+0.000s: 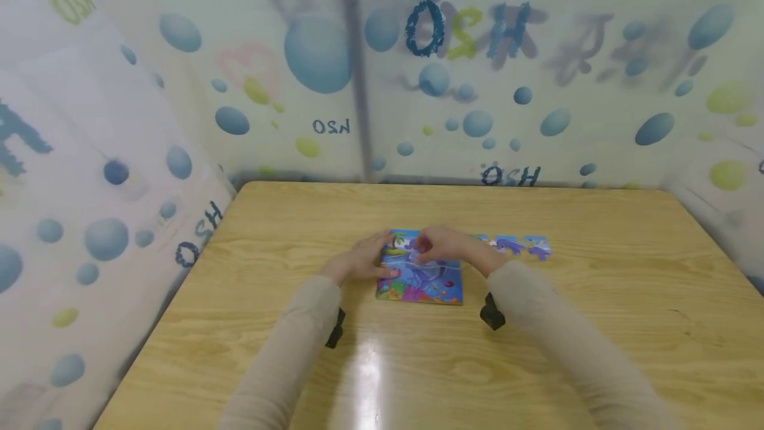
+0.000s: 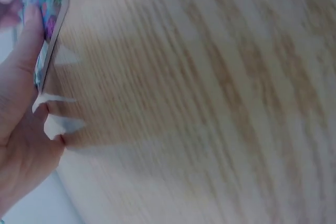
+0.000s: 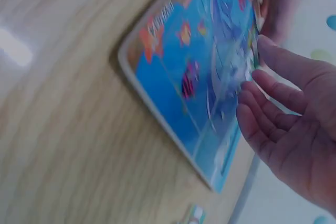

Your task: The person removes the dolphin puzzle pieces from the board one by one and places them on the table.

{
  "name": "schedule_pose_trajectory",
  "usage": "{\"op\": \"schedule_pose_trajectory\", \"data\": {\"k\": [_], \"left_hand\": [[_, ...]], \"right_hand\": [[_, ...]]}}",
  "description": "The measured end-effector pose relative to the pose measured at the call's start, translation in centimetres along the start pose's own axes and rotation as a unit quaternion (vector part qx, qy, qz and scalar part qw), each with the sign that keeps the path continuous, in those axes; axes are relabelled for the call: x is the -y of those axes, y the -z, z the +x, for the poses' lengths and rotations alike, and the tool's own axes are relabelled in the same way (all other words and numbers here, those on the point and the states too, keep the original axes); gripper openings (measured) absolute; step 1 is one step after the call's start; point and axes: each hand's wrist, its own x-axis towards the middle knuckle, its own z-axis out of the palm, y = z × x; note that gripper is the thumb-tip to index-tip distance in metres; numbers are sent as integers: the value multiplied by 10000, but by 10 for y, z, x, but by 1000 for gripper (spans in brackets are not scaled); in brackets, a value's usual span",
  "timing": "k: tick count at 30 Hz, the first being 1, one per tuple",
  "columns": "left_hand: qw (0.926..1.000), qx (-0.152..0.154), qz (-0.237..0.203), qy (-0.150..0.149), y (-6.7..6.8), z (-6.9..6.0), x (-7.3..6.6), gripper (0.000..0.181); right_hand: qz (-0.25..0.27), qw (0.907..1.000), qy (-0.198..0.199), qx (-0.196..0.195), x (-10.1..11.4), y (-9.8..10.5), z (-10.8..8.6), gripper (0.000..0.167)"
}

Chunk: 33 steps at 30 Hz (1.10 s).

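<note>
1. Nearest us, two pale sleeves [image 1: 274,363] reach forward over a wood-grained table [image 1: 418,377], a dark device [image 1: 492,314] showing beneath the right wrist.
2. Farther in, we find the sea-scene puzzle board [image 1: 426,284] lying flat on the table, between the person's hands.
3. The left hand [image 1: 364,261] rests at the board's left side, its fingers spread and thumb laid straight across the picture.
4. The right hand [image 1: 450,244] bends its fingers over the board's upper part; we cannot tell whether they pinch a piece.
5. Just beyond the right wrist, we spot loose puzzle pieces [image 1: 539,246].
6. Behind everything hangs a bubble-printed sheet [image 1: 495,91].
</note>
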Motion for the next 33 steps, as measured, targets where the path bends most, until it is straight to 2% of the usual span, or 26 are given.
{"op": "schedule_pose_trajectory", "data": {"k": [6, 10, 13, 16, 23, 33], "left_hand": [[9988, -341, 330, -88, -4, -1, -6, 80], [9973, -616, 375, -169, -8, -3, -9, 75], [9970, -686, 290, -186, -10, -5, -10, 72], [9971, -690, 226, -246, -12, -6, -9, 70], [9992, -400, 48, -39, -11, -10, -6, 84], [9993, -361, 55, -25, -10, -10, -7, 83]], "right_hand": [[-62, 9998, 20, -210, 11, -16, 12, 40], [-125, 9988, -328, -354, 18, -22, 17, 43], [-73, 9972, -601, -434, 22, -24, 19, 43], [-38, 9961, -788, -405, 25, -25, 21, 44], [-40, 9940, -1078, -153, 28, -24, 23, 47], [-53, 9956, -930, 136, 29, -23, 23, 40]]}}
